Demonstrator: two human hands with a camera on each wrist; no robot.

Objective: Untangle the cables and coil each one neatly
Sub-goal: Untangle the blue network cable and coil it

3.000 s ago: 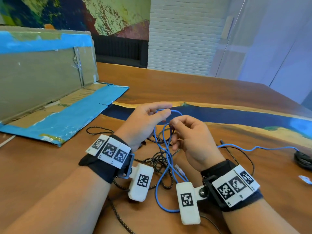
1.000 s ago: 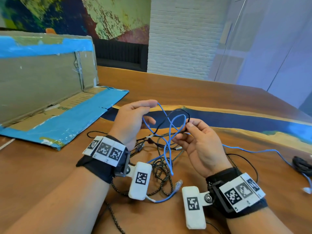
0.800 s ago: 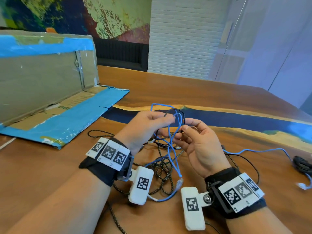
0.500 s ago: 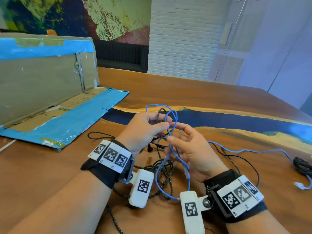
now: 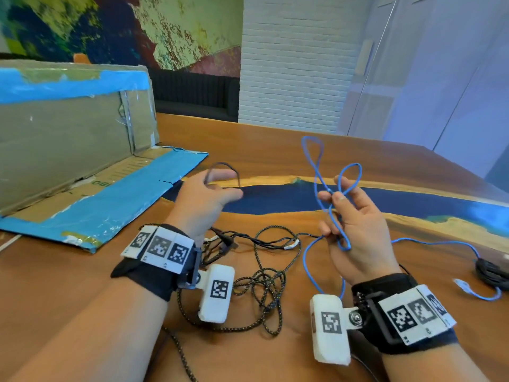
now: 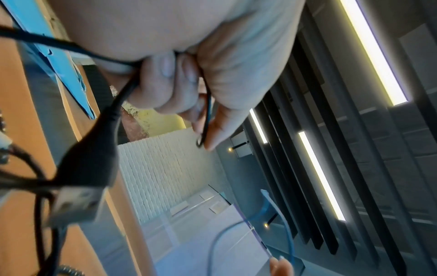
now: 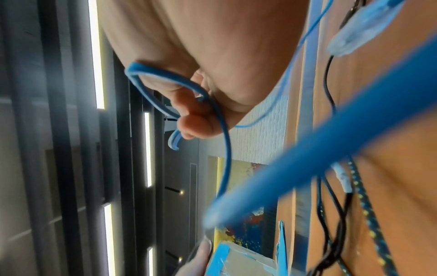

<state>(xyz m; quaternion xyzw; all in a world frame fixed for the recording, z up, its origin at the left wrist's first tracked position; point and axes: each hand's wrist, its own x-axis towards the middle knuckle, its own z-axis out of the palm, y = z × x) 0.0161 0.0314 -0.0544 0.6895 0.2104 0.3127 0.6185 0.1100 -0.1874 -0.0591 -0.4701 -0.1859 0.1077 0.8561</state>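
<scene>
My left hand (image 5: 234,184) is raised over the table and pinches a loop of the thin black cable (image 5: 221,168) between thumb and fingers. The left wrist view shows that black cable (image 6: 207,104) in the pinch, with its USB plug (image 6: 80,188) hanging below. My right hand (image 5: 334,193) holds the blue cable (image 5: 321,172), whose loops stand up above the fingers and run down across the palm. The blue cable (image 7: 214,104) wraps around the curled fingers. A braided black-and-yellow cable (image 5: 265,285) lies tangled on the table between my wrists.
A cardboard box with blue tape (image 5: 82,150) lies open at the left. The blue cable's clear plug (image 5: 462,285) rests at the right, next to a coiled black cable (image 5: 493,271). The wooden table (image 5: 275,150) has a dark blue resin strip.
My hands have pulled apart. The left hand carried the black loop out to the left, and the right hand drew the blue loops up and to the right, free of it.
</scene>
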